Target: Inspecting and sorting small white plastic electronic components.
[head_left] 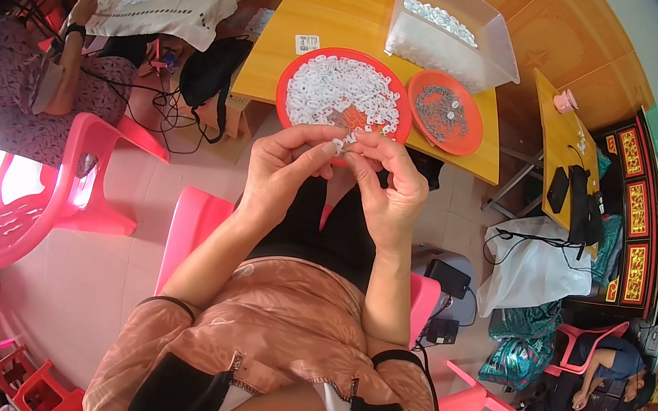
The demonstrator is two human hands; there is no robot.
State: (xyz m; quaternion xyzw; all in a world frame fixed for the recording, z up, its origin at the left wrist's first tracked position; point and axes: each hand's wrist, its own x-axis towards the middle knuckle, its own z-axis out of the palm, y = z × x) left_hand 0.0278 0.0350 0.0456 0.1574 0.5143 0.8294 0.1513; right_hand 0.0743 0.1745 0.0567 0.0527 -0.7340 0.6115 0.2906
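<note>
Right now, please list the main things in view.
front table: 1, yellow, ahead
tray: 1, red, on table
pieces: many, white, in tray
plate: 1, orange, right of tray
parts: many, grey, in plate
bins: several, translucent, on table, upper left
bag: 1, black, left of table
chairs: several, pink, left, right, underneath
cabinet: 1, mostly black, far right
people: 2, in mauve and blue, left, right
left hand: 1, bare, pinching a piece
right hand: 1, bare, beside left hand
</note>
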